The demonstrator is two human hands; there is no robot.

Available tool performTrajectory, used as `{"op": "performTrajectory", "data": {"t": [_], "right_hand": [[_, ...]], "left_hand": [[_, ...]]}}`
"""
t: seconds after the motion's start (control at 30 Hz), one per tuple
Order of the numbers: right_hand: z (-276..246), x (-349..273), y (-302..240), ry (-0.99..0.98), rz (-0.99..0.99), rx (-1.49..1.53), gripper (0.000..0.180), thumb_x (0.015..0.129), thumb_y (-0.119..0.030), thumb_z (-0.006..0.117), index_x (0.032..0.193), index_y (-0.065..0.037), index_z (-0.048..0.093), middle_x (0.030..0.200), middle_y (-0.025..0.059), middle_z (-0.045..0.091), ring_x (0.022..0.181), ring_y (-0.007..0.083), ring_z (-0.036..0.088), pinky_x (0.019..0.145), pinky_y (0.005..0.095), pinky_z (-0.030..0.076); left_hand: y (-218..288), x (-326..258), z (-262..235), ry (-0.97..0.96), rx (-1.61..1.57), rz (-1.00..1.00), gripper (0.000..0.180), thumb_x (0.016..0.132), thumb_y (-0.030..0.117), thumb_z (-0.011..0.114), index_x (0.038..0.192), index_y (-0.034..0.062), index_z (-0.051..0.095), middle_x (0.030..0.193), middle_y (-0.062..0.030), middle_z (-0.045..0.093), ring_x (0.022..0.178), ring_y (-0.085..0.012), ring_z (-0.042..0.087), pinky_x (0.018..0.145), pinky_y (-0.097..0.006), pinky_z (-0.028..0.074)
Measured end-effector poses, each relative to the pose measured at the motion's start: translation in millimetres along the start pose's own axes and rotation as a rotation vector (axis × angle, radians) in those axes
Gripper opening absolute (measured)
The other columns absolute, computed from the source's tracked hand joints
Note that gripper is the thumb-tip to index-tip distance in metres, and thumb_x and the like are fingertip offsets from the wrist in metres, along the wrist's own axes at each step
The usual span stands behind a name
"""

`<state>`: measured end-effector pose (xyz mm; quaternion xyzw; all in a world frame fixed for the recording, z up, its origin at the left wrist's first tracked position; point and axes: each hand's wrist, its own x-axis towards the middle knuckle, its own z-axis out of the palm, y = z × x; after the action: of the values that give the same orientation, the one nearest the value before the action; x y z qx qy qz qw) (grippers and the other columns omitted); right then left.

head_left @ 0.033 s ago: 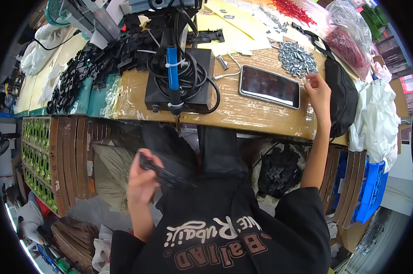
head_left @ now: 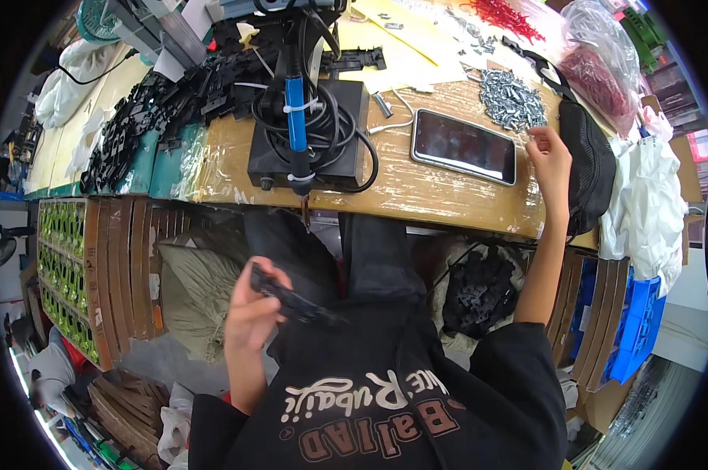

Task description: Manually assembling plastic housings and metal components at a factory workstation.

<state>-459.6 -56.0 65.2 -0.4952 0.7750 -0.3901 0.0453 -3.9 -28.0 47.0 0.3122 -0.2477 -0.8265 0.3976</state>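
**Black part in one hand, screws under the other**

While the left hand [head_left: 252, 317] is clenched around a flat black plastic part [head_left: 291, 301] held low over the lap, at about 7 o'clock in the view and well below the desk [head_left: 401, 188] edge, the right hand [head_left: 548, 157] reaches up to 2 o'clock, fingertips pinched at the near edge of a heap of small silver screws [head_left: 512, 100]; whether a screw is already between them cannot be told.

The part looks thin, rigid and matt, with ribbed edges, and it juts past the fingers toward the lap. The screws are shiny, loose and tiny. A stray one could likely roll off the desk's worn, tape-glossed wooden top, or slip from the pinch on the way down to the part. The glassy, dark-screened phone [head_left: 463, 146] lies just beside the reaching wrist, at 1 o'clock, and a careless sweep might scratch or nudge it.

At 12 o'clock a blue-handled electric screwdriver [head_left: 295, 117] lies across a black box [head_left: 307, 141] amid coiled cable, its tip overhanging the desk edge; a snagged cable could pull it off. More black plastic parts [head_left: 142, 125] are piled at 10 o'clock.
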Motion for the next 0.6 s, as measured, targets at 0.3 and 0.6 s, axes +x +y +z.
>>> {"op": "performTrajectory", "data": {"t": [0.3,0.6], "right_hand": [[7.8,-94.2,-84.2,-0.229,0.113,0.698,0.015,0.077,0.002,0.048,0.088,0.002,0.059,0.077,0.0058,0.055,0.065,0.0113,0.057,0.057,0.0220,0.043],[47.1,-158.7,-116.3,-0.737,0.179,0.961,0.016,0.080,0.004,0.054,0.095,0.004,0.059,0.089,0.0083,0.055,0.072,0.0122,0.058,0.063,0.0204,0.046]], "left_hand": [[-50.6,12.3,38.3,-0.008,0.111,-0.203,0.032,0.070,-0.001,0.059,0.099,0.0022,0.046,0.089,-0.0080,0.055,0.086,-0.0171,0.054,0.078,-0.026,0.041],[-53.0,24.6,63.7,-0.028,0.399,-0.064,0.028,0.079,0.001,0.059,0.105,-0.0011,0.048,0.097,-0.0042,0.056,0.088,-0.0072,0.052,0.077,-0.021,0.041]]}}
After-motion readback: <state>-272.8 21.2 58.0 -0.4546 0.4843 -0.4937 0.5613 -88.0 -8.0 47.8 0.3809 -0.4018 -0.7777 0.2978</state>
